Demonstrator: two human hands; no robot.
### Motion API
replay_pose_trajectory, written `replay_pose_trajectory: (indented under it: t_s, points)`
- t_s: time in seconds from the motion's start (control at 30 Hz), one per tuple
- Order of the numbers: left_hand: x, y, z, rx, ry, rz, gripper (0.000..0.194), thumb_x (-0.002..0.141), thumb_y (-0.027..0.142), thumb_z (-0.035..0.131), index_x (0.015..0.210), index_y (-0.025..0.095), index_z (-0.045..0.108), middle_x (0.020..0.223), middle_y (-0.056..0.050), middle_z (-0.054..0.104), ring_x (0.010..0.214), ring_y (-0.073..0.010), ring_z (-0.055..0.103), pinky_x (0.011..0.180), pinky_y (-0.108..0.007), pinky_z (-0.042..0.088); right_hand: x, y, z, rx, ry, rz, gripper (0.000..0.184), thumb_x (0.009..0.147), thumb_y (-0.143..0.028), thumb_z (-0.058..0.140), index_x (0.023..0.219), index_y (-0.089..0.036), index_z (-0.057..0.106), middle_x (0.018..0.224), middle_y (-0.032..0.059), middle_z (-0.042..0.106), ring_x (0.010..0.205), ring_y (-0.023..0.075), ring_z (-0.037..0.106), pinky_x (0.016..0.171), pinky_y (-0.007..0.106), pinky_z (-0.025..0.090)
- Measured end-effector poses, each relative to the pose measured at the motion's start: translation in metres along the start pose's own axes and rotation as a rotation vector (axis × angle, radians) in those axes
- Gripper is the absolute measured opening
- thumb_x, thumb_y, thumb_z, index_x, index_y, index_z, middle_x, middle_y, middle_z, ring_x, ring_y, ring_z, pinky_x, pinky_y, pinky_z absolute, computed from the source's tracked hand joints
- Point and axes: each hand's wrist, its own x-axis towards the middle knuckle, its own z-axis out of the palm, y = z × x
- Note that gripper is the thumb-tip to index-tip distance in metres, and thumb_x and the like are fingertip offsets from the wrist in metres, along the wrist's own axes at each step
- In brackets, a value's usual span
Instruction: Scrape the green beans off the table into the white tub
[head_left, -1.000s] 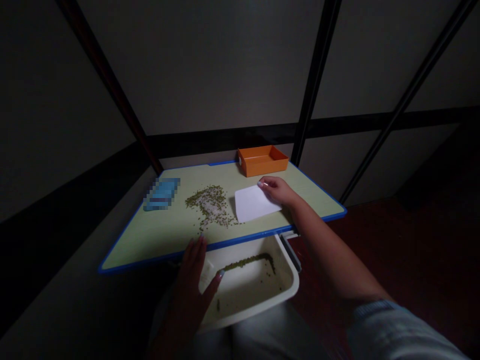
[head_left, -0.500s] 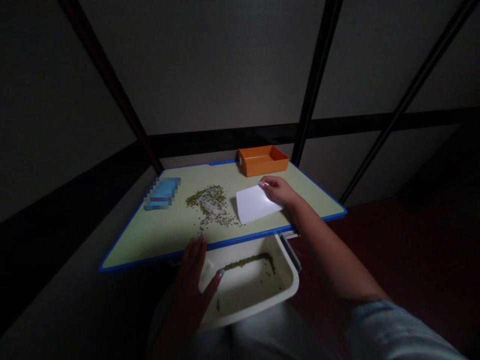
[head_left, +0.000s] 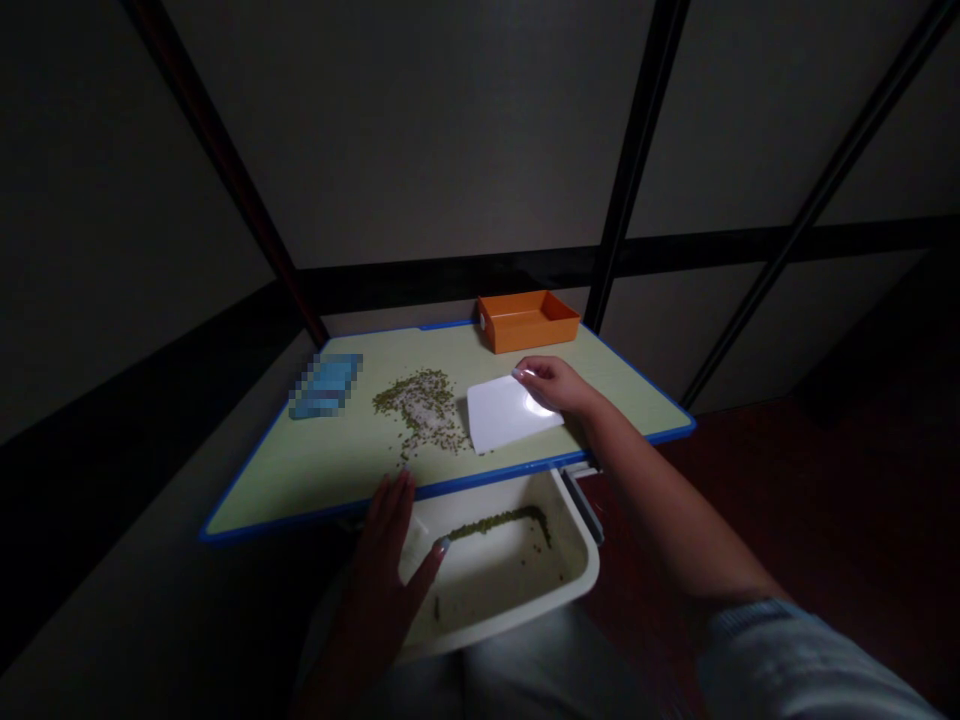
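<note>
Your right hand (head_left: 553, 385) grips the white card (head_left: 506, 412) between thumb and fingers, its left edge at the right side of the grains (head_left: 424, 410) on the table (head_left: 262, 480). Your left hand (head_left: 390, 560), fingers spread and grasping nothing visible, is at the near table edge, over the left part of the bin (head_left: 510, 590).

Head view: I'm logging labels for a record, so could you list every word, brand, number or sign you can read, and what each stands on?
No readable text anywhere.
Blue item: pixelated, so any print is unreadable.
Orange box: a small white spot on its side, too small to read.
White sheet in the right hand: no marking visible, partly glare.
White tub: no legible marking.
</note>
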Motion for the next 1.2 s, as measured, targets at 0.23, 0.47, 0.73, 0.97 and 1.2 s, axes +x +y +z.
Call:
replay_pose_trajectory:
  t_s: [0.23, 0.47, 0.73, 0.97, 1.2]
  points:
    - [0.000, -0.001, 0.001, 0.000, 0.001, -0.002, 0.071, 0.091, 0.038, 0.047, 0.152, 0.031, 0.012, 0.158, -0.009, 0.030, 0.145, -0.0292, 0.023, 0.111, -0.055, 0.035, 0.000, -0.005, -0.002, -0.073, 0.012, 0.005, 0.037, 0.073, -0.054, 0.062, 0.070, -0.018, 0.059, 0.064, 0.0001, 0.055, 0.063, 0.0137, 0.046, 0.061, 0.027, 0.037]
    - [0.000, -0.001, 0.000, -0.004, -0.004, 0.002, 0.071, 0.091, 0.037, 0.048, 0.152, 0.032, 0.011, 0.158, -0.008, 0.029, 0.146, -0.0283, 0.021, 0.111, -0.053, 0.035, 0.002, 0.001, -0.007, -0.252, 0.124, 0.003, 0.030, 0.077, -0.048, 0.055, 0.069, -0.019, 0.055, 0.063, 0.0004, 0.054, 0.064, 0.0152, 0.046, 0.062, 0.029, 0.035]
    - [0.000, -0.001, 0.001, -0.004, 0.001, -0.003, 0.071, 0.091, 0.037, 0.048, 0.152, 0.031, 0.012, 0.157, -0.009, 0.031, 0.145, -0.0285, 0.023, 0.111, -0.054, 0.035, 0.007, 0.005, -0.010, -0.161, 0.261, 0.017, 0.034, 0.075, -0.053, 0.051, 0.067, -0.020, 0.050, 0.062, -0.0012, 0.048, 0.061, 0.0143, 0.042, 0.061, 0.029, 0.034]
    - [-0.001, -0.001, 0.002, -0.009, 0.007, 0.000, 0.072, 0.090, 0.036, 0.049, 0.152, 0.031, 0.013, 0.158, -0.008, 0.030, 0.145, -0.0284, 0.022, 0.111, -0.052, 0.035, 0.005, 0.005, -0.009, -0.136, 0.218, 0.015, 0.034, 0.075, -0.054, 0.053, 0.066, -0.020, 0.051, 0.061, -0.0014, 0.048, 0.061, 0.0145, 0.043, 0.062, 0.029, 0.035]
    - [-0.001, 0.000, 0.002, -0.011, 0.012, 0.000, 0.071, 0.091, 0.036, 0.047, 0.152, 0.031, 0.012, 0.158, -0.008, 0.029, 0.146, -0.0280, 0.021, 0.111, -0.052, 0.035, 0.006, 0.010, -0.014, -0.224, 0.304, 0.048, 0.031, 0.077, -0.050, 0.051, 0.066, -0.021, 0.049, 0.060, -0.0010, 0.051, 0.061, 0.0149, 0.044, 0.059, 0.028, 0.033]
